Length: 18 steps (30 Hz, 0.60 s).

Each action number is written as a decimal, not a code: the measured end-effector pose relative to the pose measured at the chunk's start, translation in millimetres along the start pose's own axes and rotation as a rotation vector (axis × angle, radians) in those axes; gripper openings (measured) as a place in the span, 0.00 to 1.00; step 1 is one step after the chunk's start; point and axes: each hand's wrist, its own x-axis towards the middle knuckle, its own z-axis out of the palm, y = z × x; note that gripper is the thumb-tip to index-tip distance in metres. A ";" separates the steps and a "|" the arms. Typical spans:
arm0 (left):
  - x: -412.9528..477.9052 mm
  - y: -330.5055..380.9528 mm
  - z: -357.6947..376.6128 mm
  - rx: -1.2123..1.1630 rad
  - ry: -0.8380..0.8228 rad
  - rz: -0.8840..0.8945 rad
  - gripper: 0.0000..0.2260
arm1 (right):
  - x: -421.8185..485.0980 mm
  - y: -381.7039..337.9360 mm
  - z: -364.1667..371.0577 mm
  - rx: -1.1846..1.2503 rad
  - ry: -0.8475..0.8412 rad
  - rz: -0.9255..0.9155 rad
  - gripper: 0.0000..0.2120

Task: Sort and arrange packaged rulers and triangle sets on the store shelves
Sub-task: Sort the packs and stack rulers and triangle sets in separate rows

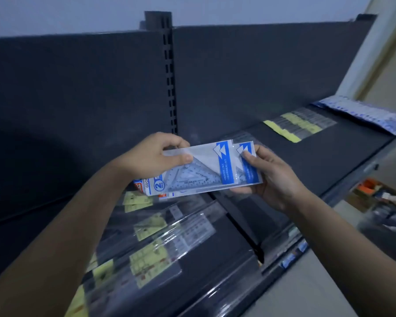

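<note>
A small stack of white-and-blue triangle set packs (pixel 206 170) hangs level above the dark shelf (pixel 325 161), held at both ends. My left hand (pixel 153 156) pinches the left end of the top pack between thumb and fingers. My right hand (pixel 268 177) grips the right end, thumb on top and fingers underneath. Clear packaged rulers with yellow labels (pixel 160 248) lie spread on the shelf below my arms. More yellow-labelled rulers (pixel 300 124) lie further right, and a pile of blue-and-white packs (pixel 366 113) sits at the shelf's far right end.
The shelf's dark back panel (pixel 78 92) rises behind, with a slotted upright post (pixel 169 72) in the middle. Price tags (pixel 290 257) line the shelf's front edge. A box of mixed goods (pixel 380 195) stands on the floor at the right.
</note>
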 end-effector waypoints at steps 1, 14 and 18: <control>8.7 7.1 10.5 -0.009 -0.034 0.013 0.06 | -6.3 -5.0 -12.0 -0.009 0.012 -0.018 0.08; 146.8 137.6 179.2 -0.063 -0.107 0.099 0.07 | -58.2 -55.6 -224.3 -0.174 0.201 -0.172 0.15; 190.0 166.4 221.8 -0.116 -0.205 0.044 0.18 | -64.8 -75.9 -299.7 -0.158 0.245 -0.169 0.14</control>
